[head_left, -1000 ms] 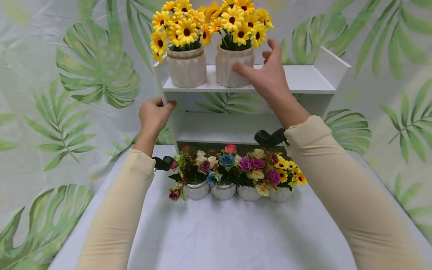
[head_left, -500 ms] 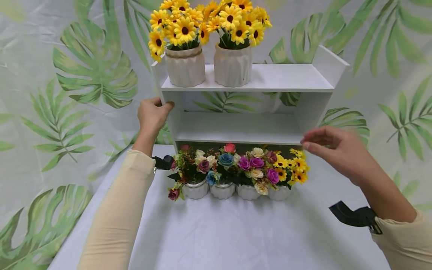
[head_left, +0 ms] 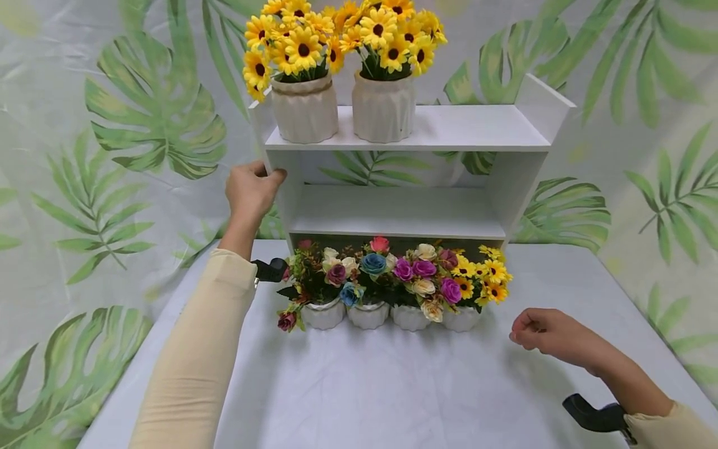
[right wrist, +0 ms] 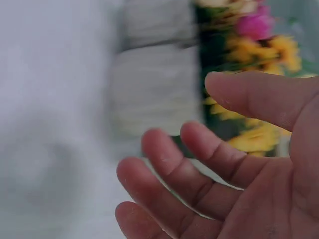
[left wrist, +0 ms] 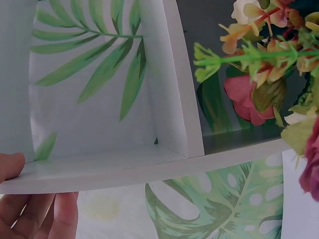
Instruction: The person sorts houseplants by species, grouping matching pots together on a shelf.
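My left hand [head_left: 250, 190] grips the left side panel of a white shelf unit [head_left: 409, 148], thumb inside and fingers outside, as the left wrist view shows. On the top board stand two white pots of yellow sunflowers, a left pot [head_left: 305, 111] and a right pot [head_left: 384, 109]. My right hand [head_left: 552, 333] is over the table at the right, holding nothing, its fingers loosely bent. Closest to it is the small white pot [right wrist: 154, 92] with yellow sunflowers [head_left: 487, 277], at the right end of a row in front of the shelf.
Beside that pot, the row continues with pots of purple and cream roses [head_left: 421, 274], blue roses [head_left: 370, 265] and dark red roses [head_left: 305, 290]. They stand on a white-covered table [head_left: 359, 386]. A leaf-patterned cloth [head_left: 157, 106] hangs behind.
My right hand has left the right sunflower pot on the top board and come down to the right, low over the table. My left hand keeps its grip on the shelf.
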Demonstrator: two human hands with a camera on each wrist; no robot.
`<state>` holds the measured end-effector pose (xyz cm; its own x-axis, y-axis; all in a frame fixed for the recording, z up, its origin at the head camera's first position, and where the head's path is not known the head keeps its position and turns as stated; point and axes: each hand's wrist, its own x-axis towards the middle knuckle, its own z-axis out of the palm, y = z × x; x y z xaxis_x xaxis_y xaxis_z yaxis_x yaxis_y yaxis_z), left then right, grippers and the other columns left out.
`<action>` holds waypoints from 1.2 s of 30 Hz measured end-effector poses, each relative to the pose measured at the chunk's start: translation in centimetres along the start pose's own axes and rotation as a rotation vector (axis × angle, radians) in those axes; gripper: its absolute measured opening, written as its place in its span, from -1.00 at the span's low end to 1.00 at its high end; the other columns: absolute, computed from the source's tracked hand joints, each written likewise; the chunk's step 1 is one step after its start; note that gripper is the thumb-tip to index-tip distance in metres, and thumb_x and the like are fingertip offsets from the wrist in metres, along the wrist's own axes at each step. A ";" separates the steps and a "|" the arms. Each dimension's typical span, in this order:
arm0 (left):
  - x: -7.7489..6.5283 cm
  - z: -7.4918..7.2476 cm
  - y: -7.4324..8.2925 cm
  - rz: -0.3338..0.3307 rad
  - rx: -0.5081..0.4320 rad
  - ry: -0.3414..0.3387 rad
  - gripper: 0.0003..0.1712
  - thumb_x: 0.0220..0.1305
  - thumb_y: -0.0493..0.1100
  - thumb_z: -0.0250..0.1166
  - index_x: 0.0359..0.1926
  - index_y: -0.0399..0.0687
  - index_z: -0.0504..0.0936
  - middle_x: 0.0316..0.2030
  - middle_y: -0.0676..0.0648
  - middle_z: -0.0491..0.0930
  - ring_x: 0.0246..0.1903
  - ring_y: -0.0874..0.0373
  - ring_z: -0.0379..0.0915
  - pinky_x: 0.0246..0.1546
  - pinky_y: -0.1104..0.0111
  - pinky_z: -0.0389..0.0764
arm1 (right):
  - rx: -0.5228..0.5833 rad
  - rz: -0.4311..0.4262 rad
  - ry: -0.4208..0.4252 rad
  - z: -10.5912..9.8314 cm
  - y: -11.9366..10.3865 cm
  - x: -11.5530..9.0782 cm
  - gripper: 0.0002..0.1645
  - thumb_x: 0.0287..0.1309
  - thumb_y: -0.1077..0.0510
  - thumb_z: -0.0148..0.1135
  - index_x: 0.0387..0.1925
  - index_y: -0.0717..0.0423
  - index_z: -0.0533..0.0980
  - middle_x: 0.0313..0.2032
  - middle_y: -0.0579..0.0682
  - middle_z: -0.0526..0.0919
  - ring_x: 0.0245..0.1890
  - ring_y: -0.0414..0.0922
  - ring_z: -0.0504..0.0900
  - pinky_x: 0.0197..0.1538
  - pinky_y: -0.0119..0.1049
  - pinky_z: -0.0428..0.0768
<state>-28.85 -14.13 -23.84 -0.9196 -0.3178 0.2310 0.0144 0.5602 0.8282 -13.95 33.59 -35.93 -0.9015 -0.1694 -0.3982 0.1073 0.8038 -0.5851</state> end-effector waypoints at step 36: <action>0.2 0.2 -0.4 -0.027 -0.043 -0.007 -0.65 0.25 0.02 0.27 -0.03 0.00 0.77 -0.01 -0.10 0.73 -0.07 0.05 0.55 -0.23 0.33 0.45 | 0.402 -0.256 0.258 6.5 0.4 8.3 0.21 0.11 0.05 0.41 0.56 0.03 -0.17 0.50 0.21 0.10 0.49 0.20 0.09 0.43 0.32 0.15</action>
<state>-29.10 -14.27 -24.22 -0.9224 -0.3272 0.2051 0.0065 0.5178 0.8555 -18.64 28.85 -44.08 -0.9881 -0.1449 -0.0510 -0.0225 0.4651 -0.8850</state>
